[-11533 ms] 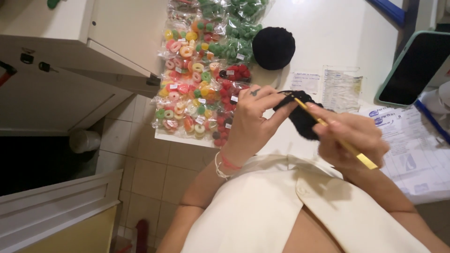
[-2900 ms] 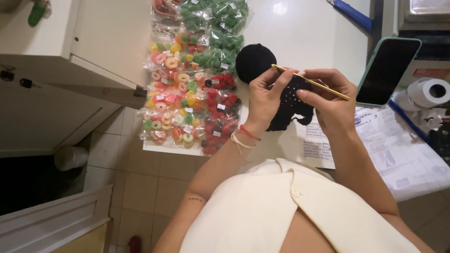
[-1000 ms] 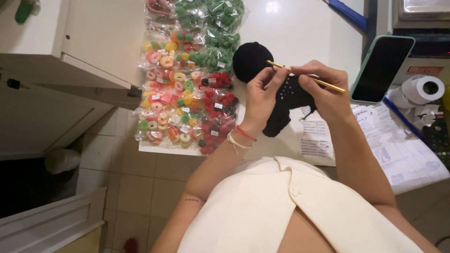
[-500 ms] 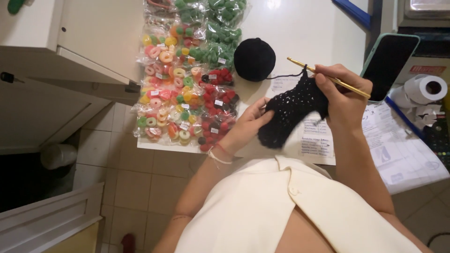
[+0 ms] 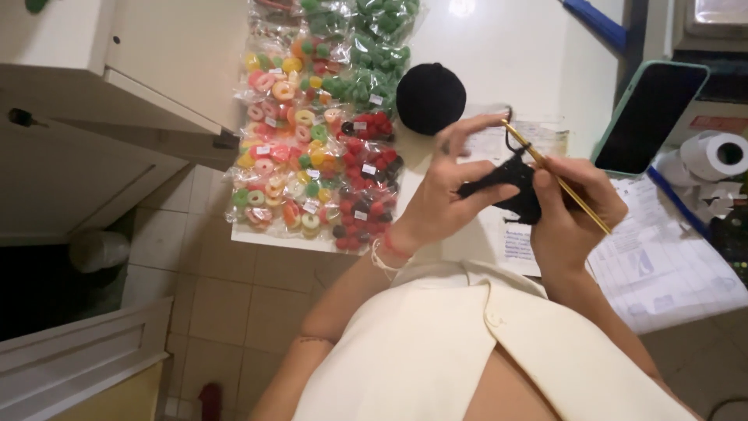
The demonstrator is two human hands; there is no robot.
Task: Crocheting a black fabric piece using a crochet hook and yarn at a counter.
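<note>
A: Item, nearest?
B: Right hand (image 5: 573, 222), grip closed on yellow crochet hook (image 5: 555, 176). Left hand (image 5: 452, 183), fingers pinching black crochet piece (image 5: 510, 175) above desk (image 5: 499, 47).
A: Beyond?
B: Black yarn ball (image 5: 430, 98); bagged candies (image 5: 312, 156).

Free room: bare tabletop (image 5: 506, 47) lay open beyond the yarn ball (image 5: 430, 98) | Left: candy bags (image 5: 319, 132) blocked passage | Right: phone (image 5: 650, 117), tissue roll (image 5: 713, 156) and papers (image 5: 662, 257) crowded the edge.
</note>
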